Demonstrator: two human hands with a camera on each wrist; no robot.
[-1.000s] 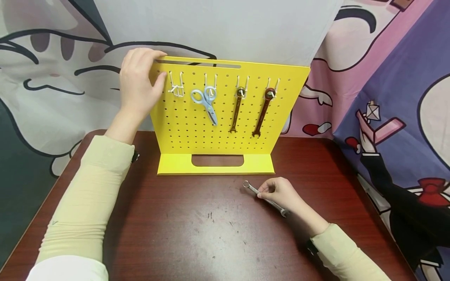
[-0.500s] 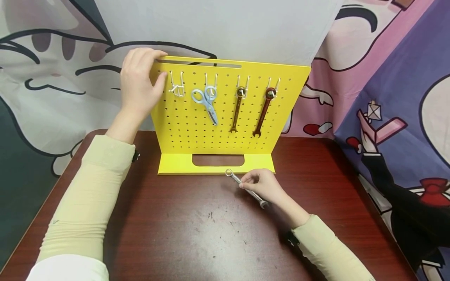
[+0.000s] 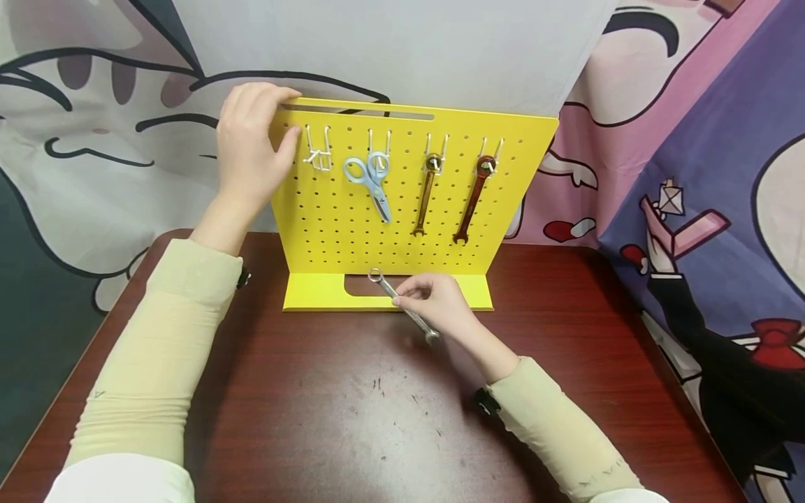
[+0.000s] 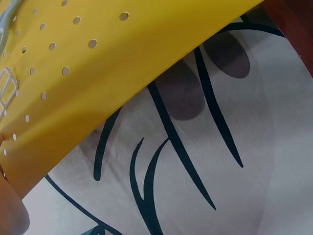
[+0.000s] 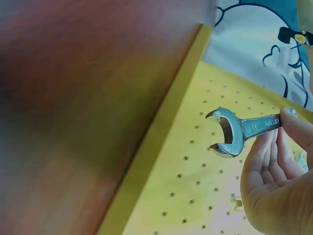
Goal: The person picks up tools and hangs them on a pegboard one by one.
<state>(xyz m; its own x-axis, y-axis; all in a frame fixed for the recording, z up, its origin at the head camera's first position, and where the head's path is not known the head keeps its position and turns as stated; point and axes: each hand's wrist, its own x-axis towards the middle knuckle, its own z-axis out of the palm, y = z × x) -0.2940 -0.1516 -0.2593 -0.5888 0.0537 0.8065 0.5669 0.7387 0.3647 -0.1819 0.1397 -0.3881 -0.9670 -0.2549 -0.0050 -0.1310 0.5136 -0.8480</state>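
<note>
A yellow pegboard (image 3: pixel 528 150) stands on the table, and my left hand (image 3: pixel 250 143) grips its upper left corner, fingers over the top edge and thumb on the front. In the left wrist view only a bit of that hand (image 4: pixel 11 213) shows at the lower left. My right hand (image 3: pixel 440 304) pinches a silver combination wrench (image 3: pixel 411 318) around its middle, in front of the board's base. The ring end points up and left. The right wrist view shows the wrench's open end (image 5: pixel 232 132) with the board behind it.
Light blue scissors (image 3: pixel 371 181), a small brown-toned wrench (image 3: pixel 424 202) and a larger reddish wrench (image 3: pixel 472 206) hang from white hooks. The leftmost hook (image 3: pixel 318 157) holds nothing. The dark red table (image 3: pixel 352 419) meets printed cloth (image 3: pixel 679 175) at back and right.
My right hand has carried the silver wrench left and up, from the table's right side to before the board's base. The left hand has kept its place on the corner.
</note>
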